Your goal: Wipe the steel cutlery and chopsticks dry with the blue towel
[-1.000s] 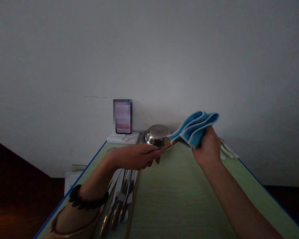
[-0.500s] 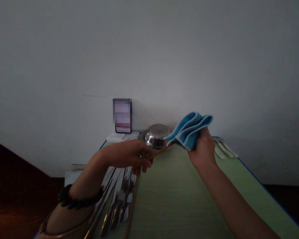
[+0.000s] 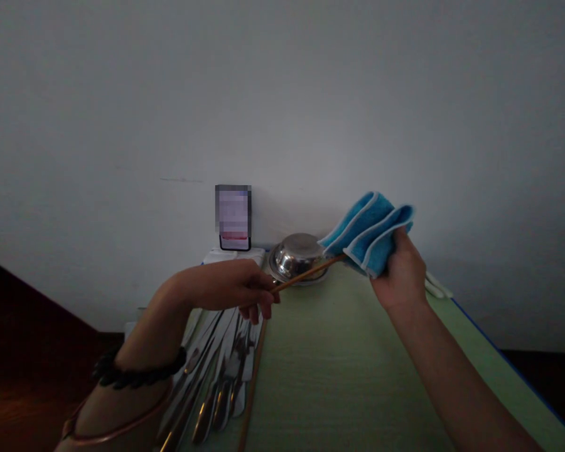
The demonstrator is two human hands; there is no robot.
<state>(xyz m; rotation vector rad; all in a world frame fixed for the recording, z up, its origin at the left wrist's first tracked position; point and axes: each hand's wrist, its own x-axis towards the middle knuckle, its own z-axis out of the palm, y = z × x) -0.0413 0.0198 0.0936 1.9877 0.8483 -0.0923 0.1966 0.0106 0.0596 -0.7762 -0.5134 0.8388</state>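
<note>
My left hand (image 3: pixel 240 289) is closed on the near end of a thin brown chopstick (image 3: pixel 306 276), which slants up to the right above the table. A folded blue cloth (image 3: pixel 371 235) with pale edging is gripped in my right hand (image 3: pixel 402 273). The chopstick's far end goes in under the cloth, where its tip is hidden. Below my left hand lie several metal knives, forks and other cutlery (image 3: pixel 221 376). Along their right side rests another thin brown stick (image 3: pixel 252 395), seemingly a chopstick too.
Upside down at the table's back is a shiny metal bowl (image 3: pixel 299 254). A phone (image 3: pixel 234 216) stands against the wall on a white thing (image 3: pixel 221 255). White, long objects (image 3: pixel 437 285) lie behind my right hand, on the green table (image 3: pixel 334 364).
My right hand and the cloth have moved right and slightly up, away from my left hand. More of the chopstick now shows between the hands. My left hand has shifted a little left.
</note>
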